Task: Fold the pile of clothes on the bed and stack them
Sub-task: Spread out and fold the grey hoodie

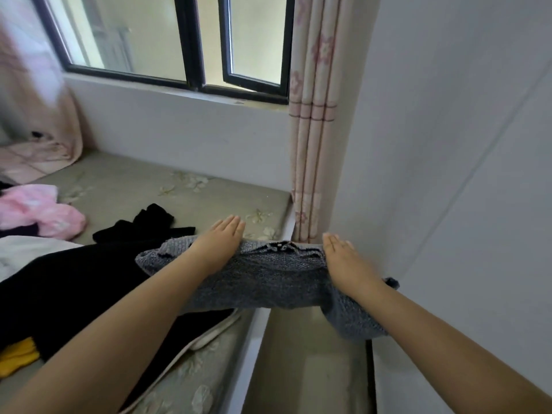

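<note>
Clothes pile is lying unfolded on the bed as I am holding a grey knit sweater up at its edge, left hand and right hand flat-fingered at its shoulders, apparently stretching it taut for folding.

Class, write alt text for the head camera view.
Two flat hands, left hand and right hand, carry a grey knitted sweater over a bed strewn with black clothes and a pink garment, below a window.
</note>
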The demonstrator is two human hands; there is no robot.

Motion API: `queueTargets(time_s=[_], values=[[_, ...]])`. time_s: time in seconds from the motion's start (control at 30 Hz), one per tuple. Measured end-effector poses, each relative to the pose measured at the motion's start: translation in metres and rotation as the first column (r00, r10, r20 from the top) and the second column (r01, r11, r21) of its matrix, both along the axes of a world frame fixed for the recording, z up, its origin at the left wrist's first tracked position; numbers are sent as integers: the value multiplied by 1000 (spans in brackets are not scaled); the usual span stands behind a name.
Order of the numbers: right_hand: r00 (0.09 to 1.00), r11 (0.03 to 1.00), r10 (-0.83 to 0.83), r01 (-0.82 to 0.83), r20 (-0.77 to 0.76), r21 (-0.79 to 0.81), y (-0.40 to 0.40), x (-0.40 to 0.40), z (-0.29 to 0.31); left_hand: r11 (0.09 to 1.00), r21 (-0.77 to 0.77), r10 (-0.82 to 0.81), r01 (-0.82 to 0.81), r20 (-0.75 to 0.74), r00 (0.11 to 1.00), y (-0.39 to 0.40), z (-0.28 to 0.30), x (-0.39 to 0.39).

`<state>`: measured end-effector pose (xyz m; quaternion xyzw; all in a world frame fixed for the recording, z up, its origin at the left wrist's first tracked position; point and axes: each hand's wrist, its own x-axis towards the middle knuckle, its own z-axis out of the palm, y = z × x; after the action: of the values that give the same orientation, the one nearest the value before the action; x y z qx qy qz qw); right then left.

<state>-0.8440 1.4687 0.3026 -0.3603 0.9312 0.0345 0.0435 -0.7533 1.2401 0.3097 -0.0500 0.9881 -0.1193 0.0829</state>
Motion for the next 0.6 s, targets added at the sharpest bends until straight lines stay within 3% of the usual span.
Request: queueTargets(time_s=[0.23, 0.6], values=[[986, 984, 169, -169, -4, -51, -78, -172, -9, 982, -25, 190, -189, 26, 982, -57, 0, -134], [954, 971, 239, -235, 183, -44, -235, -373, -34, 956, -9, 294, -294, 36, 955, -205, -39, -317]])
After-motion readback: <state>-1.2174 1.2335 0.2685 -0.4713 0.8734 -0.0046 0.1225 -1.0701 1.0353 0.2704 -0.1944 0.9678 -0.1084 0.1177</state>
